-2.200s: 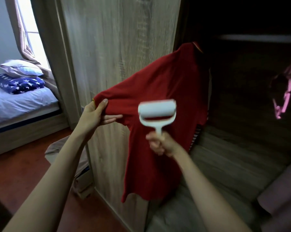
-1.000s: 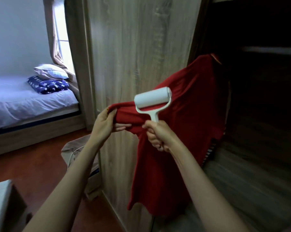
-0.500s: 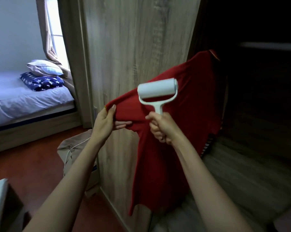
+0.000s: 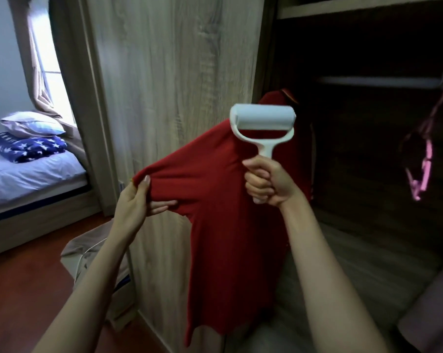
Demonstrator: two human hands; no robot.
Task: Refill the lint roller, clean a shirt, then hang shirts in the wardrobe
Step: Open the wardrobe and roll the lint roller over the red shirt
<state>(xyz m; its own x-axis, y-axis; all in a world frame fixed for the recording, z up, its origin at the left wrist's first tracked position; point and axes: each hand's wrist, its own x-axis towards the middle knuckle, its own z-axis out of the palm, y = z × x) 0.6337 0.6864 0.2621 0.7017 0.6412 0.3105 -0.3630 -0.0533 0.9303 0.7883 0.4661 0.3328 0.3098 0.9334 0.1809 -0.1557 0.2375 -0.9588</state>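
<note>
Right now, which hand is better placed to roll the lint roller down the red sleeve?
Right. The right hand grips the lint roller near the shoulder of the red shirt, while the left hand pinches the sleeve end taut.

Left hand [image 4: 136, 200] pinches, thumb on top — right hand [image 4: 266, 184], higher, clenched tight.
</note>
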